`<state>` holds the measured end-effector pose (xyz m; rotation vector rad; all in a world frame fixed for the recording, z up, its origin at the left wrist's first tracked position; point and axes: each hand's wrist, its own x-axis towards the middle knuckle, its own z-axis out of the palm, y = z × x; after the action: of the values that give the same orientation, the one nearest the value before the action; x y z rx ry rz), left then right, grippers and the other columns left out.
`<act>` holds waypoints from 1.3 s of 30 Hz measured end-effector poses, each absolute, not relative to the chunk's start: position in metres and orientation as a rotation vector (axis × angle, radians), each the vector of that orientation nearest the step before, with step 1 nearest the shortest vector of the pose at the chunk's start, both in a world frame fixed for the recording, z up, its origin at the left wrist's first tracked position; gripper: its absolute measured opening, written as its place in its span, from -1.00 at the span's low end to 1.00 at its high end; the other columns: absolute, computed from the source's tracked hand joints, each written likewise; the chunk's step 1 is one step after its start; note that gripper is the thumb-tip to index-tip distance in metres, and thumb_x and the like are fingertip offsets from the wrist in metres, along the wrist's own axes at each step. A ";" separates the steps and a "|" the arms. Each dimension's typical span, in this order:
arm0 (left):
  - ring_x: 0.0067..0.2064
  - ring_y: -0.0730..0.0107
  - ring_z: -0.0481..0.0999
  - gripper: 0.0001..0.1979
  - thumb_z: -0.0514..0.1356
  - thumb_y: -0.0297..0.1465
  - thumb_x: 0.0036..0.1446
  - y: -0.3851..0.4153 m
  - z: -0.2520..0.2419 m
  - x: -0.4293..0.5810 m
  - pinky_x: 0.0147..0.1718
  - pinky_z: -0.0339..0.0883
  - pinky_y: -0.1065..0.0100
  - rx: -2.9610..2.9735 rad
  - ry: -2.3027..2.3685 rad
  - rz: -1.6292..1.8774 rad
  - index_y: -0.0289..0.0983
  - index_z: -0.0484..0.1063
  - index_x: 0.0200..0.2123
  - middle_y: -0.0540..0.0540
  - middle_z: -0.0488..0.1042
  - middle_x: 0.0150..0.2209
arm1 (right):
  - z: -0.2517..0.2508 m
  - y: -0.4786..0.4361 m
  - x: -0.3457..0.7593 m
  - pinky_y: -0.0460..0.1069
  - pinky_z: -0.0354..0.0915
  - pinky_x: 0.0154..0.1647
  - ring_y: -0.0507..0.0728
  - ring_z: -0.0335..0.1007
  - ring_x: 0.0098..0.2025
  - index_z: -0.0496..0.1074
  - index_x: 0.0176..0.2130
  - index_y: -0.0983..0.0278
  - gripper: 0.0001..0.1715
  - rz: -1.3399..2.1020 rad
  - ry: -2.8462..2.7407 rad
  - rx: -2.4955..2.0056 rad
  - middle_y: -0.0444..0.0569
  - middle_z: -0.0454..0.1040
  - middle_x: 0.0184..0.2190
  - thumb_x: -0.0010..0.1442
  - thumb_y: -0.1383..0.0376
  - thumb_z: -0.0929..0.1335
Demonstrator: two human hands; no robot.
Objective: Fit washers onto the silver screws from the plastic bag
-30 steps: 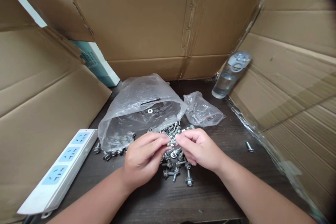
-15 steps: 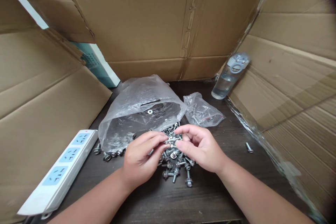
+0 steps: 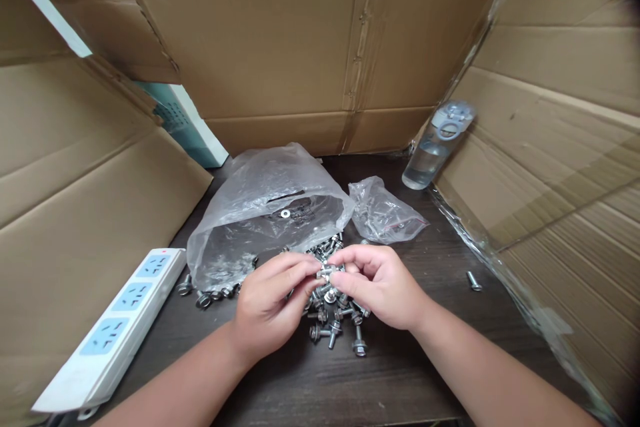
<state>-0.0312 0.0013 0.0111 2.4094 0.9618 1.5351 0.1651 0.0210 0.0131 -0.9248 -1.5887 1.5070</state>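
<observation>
Above a pile of flanged metal bolts (image 3: 333,330), my left hand (image 3: 275,297) pinches one bolt (image 3: 326,269) between thumb and fingertips. From the other side, my right hand (image 3: 377,283) closes its thumb and index finger on the same bolt's right end. The fingertips hide part of it, and I cannot make out whether a small loose part is held there too. Behind the hands lies a large clear plastic bag (image 3: 270,177), its mouth facing me, with a flat washer (image 3: 285,213) in it.
A smaller plastic bag (image 3: 385,213) lies right of the large one. A water bottle (image 3: 430,153) leans by the right cardboard wall (image 3: 565,147). One bolt (image 3: 474,281) lies apart on the right. A white power strip (image 3: 113,330) runs along the left.
My right hand has come slightly left and lower, and its index finger and thumb have closed in on the bolt. My left hand has barely moved.
</observation>
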 end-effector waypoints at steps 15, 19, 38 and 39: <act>-0.28 0.49 0.55 -0.83 0.28 -0.61 0.10 0.000 0.010 -0.032 -0.25 0.44 0.52 2.348 1.106 1.495 -0.30 0.48 -0.24 -0.07 0.55 -0.32 | 0.011 0.022 0.164 -0.15 0.04 -0.65 -0.09 -0.01 -0.66 0.43 -0.17 0.34 -0.68 1.491 -1.564 -0.870 -0.30 0.11 -0.66 0.23 0.12 0.37; -0.31 0.52 0.54 -0.88 0.27 -0.57 0.11 0.000 0.010 -0.032 -0.29 0.41 0.55 2.281 1.143 1.480 -0.29 0.49 -0.27 -0.04 0.54 -0.33 | 0.010 0.021 0.164 -0.13 0.04 -0.56 -0.08 -0.06 -0.59 0.44 -0.11 0.35 -0.72 1.336 -1.658 -0.806 -0.30 0.04 -0.62 0.16 0.29 0.40; -0.28 0.48 0.57 -0.83 0.24 -0.60 0.12 0.004 0.009 -0.034 -0.25 0.45 0.55 2.325 1.011 1.474 -0.30 0.49 -0.22 -0.09 0.55 -0.31 | 0.012 0.024 0.157 -0.13 -0.08 -0.62 -0.09 -0.07 -0.64 0.46 -0.26 0.39 -0.67 1.550 -1.587 -0.915 -0.29 0.10 -0.68 0.15 0.14 0.41; -0.27 0.47 0.57 -0.82 0.24 -0.61 0.12 0.004 0.008 -0.034 -0.24 0.46 0.54 2.335 0.998 1.472 -0.29 0.48 -0.20 -0.10 0.55 -0.30 | 0.011 0.024 0.157 -0.13 -0.08 -0.64 -0.10 -0.06 -0.66 0.45 -0.29 0.38 -0.66 1.582 -1.572 -0.905 -0.28 0.11 -0.69 0.16 0.12 0.41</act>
<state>-0.0343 0.0037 0.0082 2.3355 0.9984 1.4724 0.1568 0.0238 0.0114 -0.9055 -1.5722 1.5825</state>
